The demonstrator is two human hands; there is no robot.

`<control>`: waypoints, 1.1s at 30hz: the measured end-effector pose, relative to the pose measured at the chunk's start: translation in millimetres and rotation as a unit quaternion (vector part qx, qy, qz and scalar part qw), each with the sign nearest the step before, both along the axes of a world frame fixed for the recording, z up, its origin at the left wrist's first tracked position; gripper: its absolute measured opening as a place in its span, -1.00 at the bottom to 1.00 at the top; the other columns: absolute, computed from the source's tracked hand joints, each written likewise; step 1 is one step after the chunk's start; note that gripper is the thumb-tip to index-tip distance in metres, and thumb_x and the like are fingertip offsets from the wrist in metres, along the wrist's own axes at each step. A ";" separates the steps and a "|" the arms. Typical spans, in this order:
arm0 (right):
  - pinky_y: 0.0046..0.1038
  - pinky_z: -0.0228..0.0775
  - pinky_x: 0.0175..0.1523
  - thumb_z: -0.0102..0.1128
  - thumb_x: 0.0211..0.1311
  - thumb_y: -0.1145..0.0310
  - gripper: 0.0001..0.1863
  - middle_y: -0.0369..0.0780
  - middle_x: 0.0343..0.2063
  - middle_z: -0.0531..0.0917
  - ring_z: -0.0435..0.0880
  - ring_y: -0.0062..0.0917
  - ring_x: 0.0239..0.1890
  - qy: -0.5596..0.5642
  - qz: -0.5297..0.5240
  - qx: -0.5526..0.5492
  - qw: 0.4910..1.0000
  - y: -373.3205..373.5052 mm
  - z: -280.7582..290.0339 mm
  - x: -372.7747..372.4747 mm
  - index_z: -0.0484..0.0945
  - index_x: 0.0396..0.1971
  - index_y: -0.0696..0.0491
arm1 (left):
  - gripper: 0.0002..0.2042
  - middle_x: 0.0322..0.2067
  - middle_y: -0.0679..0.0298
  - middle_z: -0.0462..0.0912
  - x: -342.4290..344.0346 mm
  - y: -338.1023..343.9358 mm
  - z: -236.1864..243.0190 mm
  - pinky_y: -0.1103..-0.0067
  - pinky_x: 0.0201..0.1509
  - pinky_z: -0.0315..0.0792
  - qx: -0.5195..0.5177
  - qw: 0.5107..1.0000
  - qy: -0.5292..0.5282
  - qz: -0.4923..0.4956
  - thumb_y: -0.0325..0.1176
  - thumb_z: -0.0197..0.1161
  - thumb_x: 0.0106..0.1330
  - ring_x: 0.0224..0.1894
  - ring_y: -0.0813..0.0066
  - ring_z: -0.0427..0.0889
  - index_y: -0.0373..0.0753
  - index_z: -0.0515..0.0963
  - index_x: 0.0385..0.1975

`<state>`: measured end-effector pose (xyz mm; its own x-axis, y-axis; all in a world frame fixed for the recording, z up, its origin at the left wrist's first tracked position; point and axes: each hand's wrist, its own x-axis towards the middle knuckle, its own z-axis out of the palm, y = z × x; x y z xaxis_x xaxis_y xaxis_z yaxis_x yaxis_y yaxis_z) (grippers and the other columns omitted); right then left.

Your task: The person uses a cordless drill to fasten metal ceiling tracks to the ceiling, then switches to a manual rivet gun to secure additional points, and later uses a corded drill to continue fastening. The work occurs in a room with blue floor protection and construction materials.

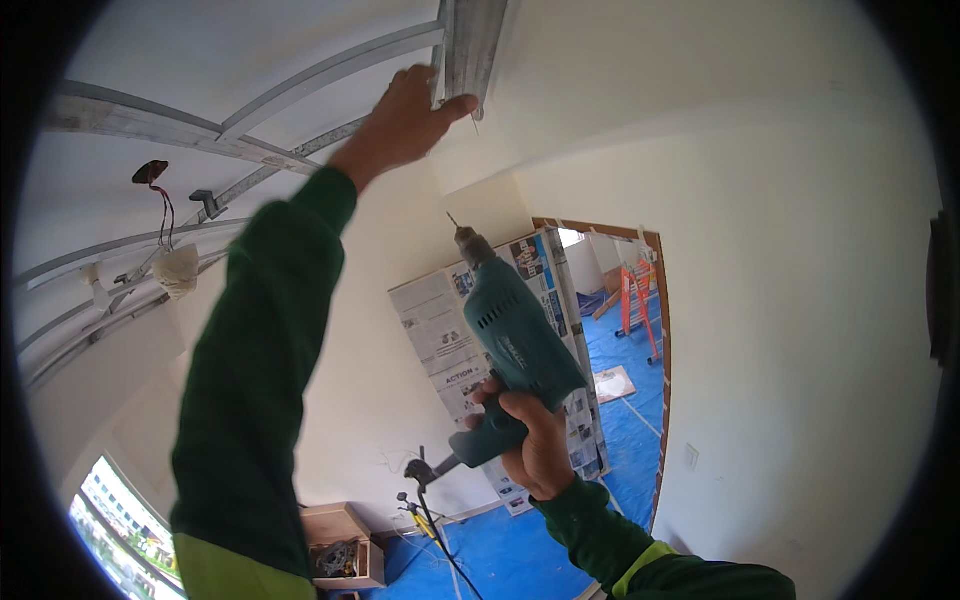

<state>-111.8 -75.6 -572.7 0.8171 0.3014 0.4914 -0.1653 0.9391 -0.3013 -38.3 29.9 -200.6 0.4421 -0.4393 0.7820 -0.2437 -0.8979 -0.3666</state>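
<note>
My left hand (pixel 405 120) reaches up to the ceiling and grips the end of a grey metal channel (pixel 472 45), its thumb along the lower edge. Some of its fingers are partly hidden by the metal. Below, my right hand (pixel 540 445) is wrapped round the handle of a teal power drill (pixel 520 330). The drill points upward, and its thin bit (pixel 453 219) is apart from the channel. A black cord (pixel 440 540) hangs near the drill's handle.
A grid of metal battens (pixel 330 70) runs overhead, with a dangling lamp fitting (pixel 176 272) at left. Newspaper covers a tall panel (pixel 425 310) beside the doorway frame (pixel 662 400). Blue sheeting (pixel 520 555) lies on the floor. A wooden box (pixel 370 565) and an orange stepladder (pixel 637 300) stand below.
</note>
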 end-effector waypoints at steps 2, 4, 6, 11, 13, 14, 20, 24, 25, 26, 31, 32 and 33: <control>-0.15 0.75 -0.03 0.16 0.32 0.59 -0.57 -0.15 -0.10 0.66 0.71 -0.35 -0.02 -0.011 -0.003 -0.004 1.000 -4.3 -10.3 -5.4 0.47 0.19 0.19 | -0.26 0.13 -0.21 0.50 23.2 14.9 -19.3 0.20 0.27 0.51 -0.136 0.987 0.086 0.001 0.21 0.19 0.53 0.16 -0.04 0.58 -0.52 0.44 0.22; -0.14 0.76 -0.02 0.16 0.31 0.60 -0.56 -0.15 -0.11 0.66 0.72 -0.34 -0.02 -0.010 -0.017 -0.022 1.000 -11.3 -15.9 -9.2 0.47 0.20 0.20 | -0.33 0.15 -0.16 0.48 40.2 18.6 -32.1 0.25 0.25 0.55 -0.348 0.894 0.277 -0.058 0.15 0.21 0.55 0.13 0.02 0.58 -0.47 0.45 0.21; -0.13 0.76 -0.02 0.16 0.30 0.61 -0.55 -0.13 -0.13 0.67 0.72 -0.33 -0.03 -0.021 -0.039 -0.024 0.999 -18.7 -17.3 -13.4 0.47 0.20 0.21 | -0.42 0.10 -0.05 0.52 53.1 14.9 -44.9 0.31 0.22 0.60 -0.478 0.789 0.286 -0.259 0.07 0.22 0.57 0.05 0.10 0.60 -0.43 0.48 0.18; -0.14 0.78 -0.01 0.16 0.26 0.65 -0.54 -0.11 -0.13 0.71 0.74 -0.30 -0.03 -0.017 -0.067 -0.038 0.997 -28.5 -12.1 -29.0 0.49 0.19 0.23 | -0.80 -0.08 0.14 0.63 63.0 14.5 -31.7 0.40 0.17 0.72 -0.568 0.575 0.252 -0.532 -0.30 0.15 0.64 -0.02 0.24 0.68 -0.34 0.55 -0.02; -0.14 0.78 -0.01 0.16 0.25 0.65 -0.54 -0.11 -0.13 0.71 0.75 -0.30 -0.03 -0.035 -0.076 -0.045 0.995 -29.5 -8.9 -34.3 0.50 0.19 0.23 | -0.85 -0.13 0.15 0.65 65.7 27.1 -13.1 0.44 0.13 0.76 -0.573 0.545 0.260 -0.554 -0.41 0.12 0.63 -0.05 0.29 0.70 -0.36 0.55 -0.05; -0.14 0.78 -0.01 0.16 0.25 0.66 -0.54 -0.11 -0.13 0.71 0.75 -0.30 -0.05 -0.013 -0.094 -0.046 0.994 -29.8 -7.4 -36.0 0.50 0.19 0.23 | -0.86 -0.15 0.17 0.65 65.6 34.4 -4.2 0.46 0.12 0.77 -0.571 0.535 0.278 -0.557 -0.42 0.13 0.63 -0.06 0.30 0.71 -0.36 0.56 -0.06; -0.15 0.78 -0.02 0.17 0.23 0.66 -0.53 -0.11 -0.14 0.71 0.78 -0.29 -0.12 -0.016 -0.106 -0.054 0.993 -29.5 -2.2 -38.2 0.51 0.17 0.24 | -0.79 -0.26 0.17 0.68 46.3 61.3 -7.6 0.56 -0.05 0.67 -0.330 0.900 0.178 -0.222 -0.37 0.14 0.57 -0.33 0.40 0.73 -0.43 0.56 -0.04; -0.15 0.78 -0.02 0.17 0.22 0.65 -0.49 -0.11 -0.15 0.70 0.78 -0.29 -0.12 -0.030 -0.082 -0.050 0.995 -28.8 -1.9 -32.3 0.47 0.22 0.23 | -0.74 -0.30 0.22 0.65 4.9 74.5 -21.0 0.56 -0.21 0.56 -0.260 0.940 0.147 -0.166 -0.33 0.10 0.56 -0.39 0.49 0.66 -0.42 0.56 -0.02; -0.14 0.78 -0.03 0.17 0.22 0.65 -0.48 -0.10 -0.15 0.70 0.78 -0.29 -0.11 -0.039 -0.069 -0.049 0.996 -28.3 -2.2 -30.6 0.45 0.23 0.23 | -0.74 -0.31 0.25 0.63 -3.9 78.2 -20.2 0.56 -0.25 0.53 -0.270 0.942 0.111 -0.167 -0.32 0.09 0.57 -0.40 0.51 0.64 -0.42 0.56 -0.02; -0.14 0.78 -0.03 0.17 0.22 0.65 -0.47 -0.10 -0.15 0.69 0.77 -0.29 -0.09 -0.038 -0.068 -0.041 0.996 -27.7 -2.5 -28.6 0.44 0.24 0.23 | -0.74 -0.33 0.28 0.60 -14.1 80.3 -17.9 0.58 -0.30 0.47 -0.328 0.904 0.115 -0.248 -0.33 0.09 0.56 -0.41 0.54 0.58 -0.42 0.56 -0.02; -0.14 0.78 -0.03 0.19 0.21 0.65 -0.46 -0.10 -0.12 0.68 0.75 -0.30 -0.04 -0.033 -0.053 -0.024 0.998 -24.9 -6.0 -19.4 0.44 0.23 0.25 | -0.72 -0.38 0.46 0.46 -58.6 68.6 21.1 0.69 -0.35 0.31 -0.482 0.796 0.146 -0.336 -0.23 0.18 0.58 -0.47 0.74 0.34 -0.35 0.58 0.00; -0.14 0.78 -0.03 0.19 0.21 0.65 -0.47 -0.10 -0.12 0.68 0.75 -0.30 -0.04 -0.028 -0.042 -0.028 0.998 -25.1 -7.0 -18.0 0.45 0.23 0.24 | -0.69 -0.38 0.47 0.46 -66.1 58.7 27.9 0.70 -0.37 0.28 -0.470 0.807 0.120 -0.336 -0.19 0.21 0.57 -0.47 0.76 0.32 -0.36 0.58 0.02; -0.15 0.78 -0.03 0.19 0.22 0.65 -0.48 -0.10 -0.13 0.68 0.75 -0.30 -0.04 -0.027 -0.037 -0.026 0.999 -25.6 -8.3 -16.6 0.45 0.22 0.24 | -0.65 -0.39 0.48 0.46 -74.0 47.6 34.1 0.70 -0.38 0.25 -0.452 0.819 0.095 -0.342 -0.15 0.23 0.56 -0.48 0.79 0.30 -0.37 0.58 0.05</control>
<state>-128.5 -101.1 -581.0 0.8111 0.2676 0.5201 -0.0783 0.9309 -0.3567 -112.3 77.5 -166.5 0.4855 0.0849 0.8701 -0.7780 -0.4119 0.4743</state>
